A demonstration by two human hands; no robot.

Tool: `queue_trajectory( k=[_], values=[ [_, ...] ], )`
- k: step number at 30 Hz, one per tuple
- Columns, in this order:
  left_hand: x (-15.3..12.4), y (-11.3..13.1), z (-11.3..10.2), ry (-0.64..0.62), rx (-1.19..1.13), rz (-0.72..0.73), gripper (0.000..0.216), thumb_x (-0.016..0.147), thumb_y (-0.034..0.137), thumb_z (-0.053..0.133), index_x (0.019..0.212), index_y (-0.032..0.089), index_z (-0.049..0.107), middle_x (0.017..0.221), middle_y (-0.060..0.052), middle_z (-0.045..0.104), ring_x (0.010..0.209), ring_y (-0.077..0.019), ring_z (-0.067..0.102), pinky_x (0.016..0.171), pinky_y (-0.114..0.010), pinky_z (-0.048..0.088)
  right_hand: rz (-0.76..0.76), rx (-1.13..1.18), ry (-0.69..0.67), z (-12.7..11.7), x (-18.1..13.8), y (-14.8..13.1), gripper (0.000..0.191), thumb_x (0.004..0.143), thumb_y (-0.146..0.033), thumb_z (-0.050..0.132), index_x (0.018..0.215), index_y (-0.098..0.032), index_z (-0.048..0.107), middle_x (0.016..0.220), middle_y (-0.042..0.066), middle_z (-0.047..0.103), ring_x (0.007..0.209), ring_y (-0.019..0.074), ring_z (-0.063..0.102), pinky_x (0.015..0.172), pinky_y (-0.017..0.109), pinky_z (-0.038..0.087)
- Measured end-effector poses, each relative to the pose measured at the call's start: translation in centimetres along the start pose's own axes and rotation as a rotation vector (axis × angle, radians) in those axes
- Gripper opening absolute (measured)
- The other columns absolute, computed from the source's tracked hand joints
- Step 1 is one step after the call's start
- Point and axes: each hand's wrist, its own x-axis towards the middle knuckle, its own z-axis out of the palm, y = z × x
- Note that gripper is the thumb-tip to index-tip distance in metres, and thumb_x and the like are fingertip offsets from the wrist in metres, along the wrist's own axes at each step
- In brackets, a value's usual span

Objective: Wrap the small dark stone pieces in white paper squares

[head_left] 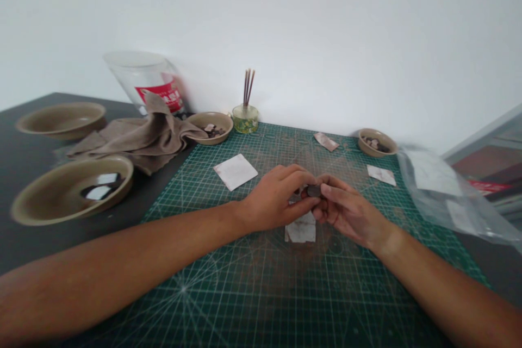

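Observation:
My left hand (283, 193) and my right hand (346, 204) meet above the middle of the green cutting mat (253, 293). Between their fingertips is a small dark grey-brown piece (314, 191) with a flat, roundish face; both hands pinch it, and the fingers cover part of its edge. Just below the hands lies a worn, whitish square of paper (300, 229), smudged brown and partly hidden by them. Left of my left hand, a cleaner white square (236, 172) rests flat on the mat.
Bowls with small dark pieces stand at back left (210, 119) and back right (377, 142). A bowl of water (36, 209), an upper-left bowl (61, 119), a brown cloth (122, 138) and a clear jar (142, 79) crowd the left. A reed diffuser (245, 118) and plastic bag (440, 201) flank the mat.

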Motion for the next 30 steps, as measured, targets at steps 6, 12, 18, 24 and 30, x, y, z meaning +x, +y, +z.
queue_trajectory(
  k=[6, 12, 18, 24, 30],
  values=[
    [-0.02, 0.04, 0.01, -0.01, -0.018, -0.021, 0.018, 0.091, 0.031, 0.062, 0.103, 0.019, 0.057, 0.095, -0.004, 0.065, 0.088, -0.0164, 0.063, 0.075, -0.029, 0.049, 0.0, 0.003, -0.005, 0.05, -0.07, 0.0, 0.014, 0.09, -0.03, 0.067, 0.097, -0.018, 0.063, 0.087, 0.002, 0.07, 0.064, 0.0088, 0.068, 0.056, 0.016, 0.052],
    [0.1, -0.01, -0.08, -0.003, -0.022, 0.012, 0.018, 0.09, 0.029, 0.063, 0.103, 0.018, 0.055, 0.093, -0.003, 0.064, 0.087, -0.016, 0.062, 0.075, -0.028, 0.049, 0.004, 0.026, 0.009, 0.07, -0.14, -0.06, 0.016, 0.087, -0.027, 0.071, 0.099, -0.019, 0.064, 0.089, 0.001, 0.071, 0.065, 0.0095, 0.069, 0.057, 0.017, 0.053],
    [0.1, 0.18, -0.17, -0.013, -0.038, -0.026, 0.017, 0.091, 0.031, 0.062, 0.101, 0.019, 0.057, 0.094, -0.004, 0.065, 0.088, -0.0165, 0.062, 0.076, -0.029, 0.049, 0.004, 0.029, 0.015, -0.04, -0.22, -0.07, 0.02, 0.083, -0.025, 0.073, 0.1, -0.02, 0.064, 0.092, 0.002, 0.072, 0.066, 0.0104, 0.069, 0.058, 0.019, 0.054],
    [0.15, 0.17, -0.17, -0.024, -0.052, -0.031, 0.017, 0.09, 0.03, 0.063, 0.1, 0.019, 0.057, 0.094, -0.004, 0.065, 0.086, -0.0159, 0.062, 0.075, -0.028, 0.049, 0.009, 0.015, 0.022, 0.07, -0.28, -0.14, 0.021, 0.082, -0.026, 0.073, 0.1, -0.021, 0.064, 0.09, 0.001, 0.071, 0.067, 0.0111, 0.068, 0.058, 0.02, 0.053],
    [0.13, 0.11, -0.14, -0.027, -0.067, -0.049, 0.019, 0.09, 0.029, 0.064, 0.104, 0.019, 0.056, 0.095, -0.004, 0.065, 0.088, -0.0162, 0.062, 0.076, -0.028, 0.049, 0.01, 0.022, 0.004, 0.17, -0.24, -0.22, 0.022, 0.082, -0.029, 0.073, 0.1, -0.02, 0.063, 0.084, 0.0, 0.07, 0.065, 0.0115, 0.069, 0.057, 0.02, 0.052]
  ],
)
